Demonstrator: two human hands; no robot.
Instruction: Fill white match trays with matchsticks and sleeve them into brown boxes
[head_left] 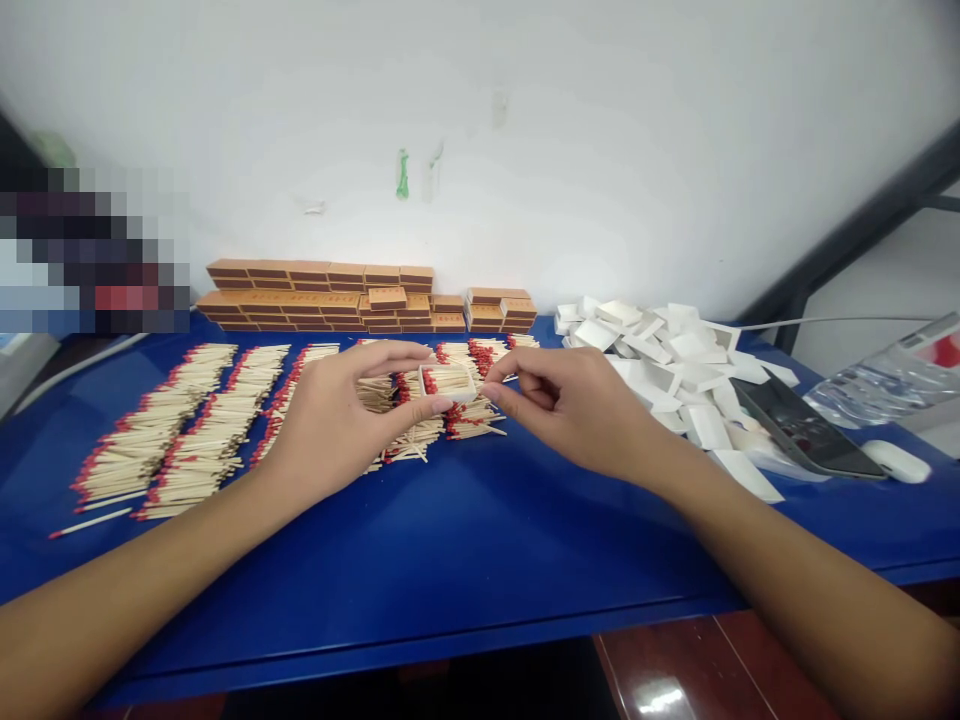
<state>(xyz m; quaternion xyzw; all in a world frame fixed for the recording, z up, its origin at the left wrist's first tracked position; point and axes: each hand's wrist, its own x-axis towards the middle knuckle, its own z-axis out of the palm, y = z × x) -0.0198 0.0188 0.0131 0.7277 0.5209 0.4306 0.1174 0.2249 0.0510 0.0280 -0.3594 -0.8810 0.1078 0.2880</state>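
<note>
My left hand (pixel 352 400) holds a small white matchbox tray (pixel 459 397) between thumb and fingers. Inside the tray lie matches (pixel 448 379), their red heads toward the left. Just right of the tray, my right hand (pixel 574 400) is closed in a pinch; what its fingertips hold, if anything, is too small to make out. Beneath and behind both hands are piles of red-headed matches (pixel 478 420), partly hidden by my left hand and the tray.
Long rows of matches (pixel 199 450) cover the left of the blue table (pixel 450 580). Stacked matchboxes (pixel 300 300) line the wall. A heap of white trays (pixel 675 350), a dark phone (pixel 814 425), a white mouse (pixel 896 461) and a clear plastic bottle (pixel 885 375) are at right.
</note>
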